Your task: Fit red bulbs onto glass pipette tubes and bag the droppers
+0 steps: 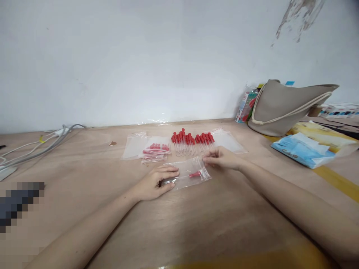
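A clear zip bag (182, 181) lies flat on the table in front of me, with a red-bulbed dropper (195, 174) inside near its zip end. My left hand (157, 182) rests on the bag's left end, fingers stretched out and thumb apart. At the upper right corner of the same bag, my right hand (220, 157) is closed in a pinch on its edge. Just beyond are rows of loose droppers (183, 141) with red bulbs and clear stems. To their left is a stack of filled zip bags (155, 150).
Flat zip bags lie at the left (133, 145) and right (232, 142) of the droppers. A grey bag (277, 108) and a blue tissue pack (303, 149) stand at the right. Cables (42, 147) run along the left. A wall (140, 63) closes off the back.
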The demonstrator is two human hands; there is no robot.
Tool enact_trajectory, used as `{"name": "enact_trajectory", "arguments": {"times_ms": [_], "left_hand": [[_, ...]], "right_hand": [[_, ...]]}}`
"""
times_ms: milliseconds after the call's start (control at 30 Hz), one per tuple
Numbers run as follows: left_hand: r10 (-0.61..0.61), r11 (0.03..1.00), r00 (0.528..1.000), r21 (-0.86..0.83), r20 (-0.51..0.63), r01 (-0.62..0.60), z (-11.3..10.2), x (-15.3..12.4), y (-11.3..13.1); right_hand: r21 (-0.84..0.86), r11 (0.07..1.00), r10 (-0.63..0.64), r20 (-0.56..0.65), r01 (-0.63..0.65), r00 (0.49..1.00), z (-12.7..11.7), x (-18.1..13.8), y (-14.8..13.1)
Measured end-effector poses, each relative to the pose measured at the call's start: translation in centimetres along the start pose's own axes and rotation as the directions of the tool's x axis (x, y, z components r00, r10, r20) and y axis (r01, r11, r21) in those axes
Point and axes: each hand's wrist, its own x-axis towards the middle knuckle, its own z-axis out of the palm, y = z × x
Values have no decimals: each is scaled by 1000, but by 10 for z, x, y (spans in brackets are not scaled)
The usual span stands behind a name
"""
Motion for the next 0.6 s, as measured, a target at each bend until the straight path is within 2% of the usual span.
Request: {"name": "enact_trajectory", "arguments": {"times_ms": [67,133,233,400,600], "left_hand": [[-1,1000,1000,9,-11,1,1,0,1],[0,1000,1000,9,-16,1,2,-1,0],[-3,1000,1000,-8,-26,3,3,-2,0],[-34,999,999,-24,-32,33,3,-4,1],[-31,999,999,-33,-36,29,3,-4,2]], "right_hand": [[-140,990,-23,-214,-7,977,-8,20,-3],[-313,949,-90,-391,-41,916,-10,44,-9],[-500,850,-83,-435,-164,897,-4,80,-19],[-511,802,20,-496,-311,868,14,119,-25],[-466,817,28,-555,-339,831,20,126,-23]]}}
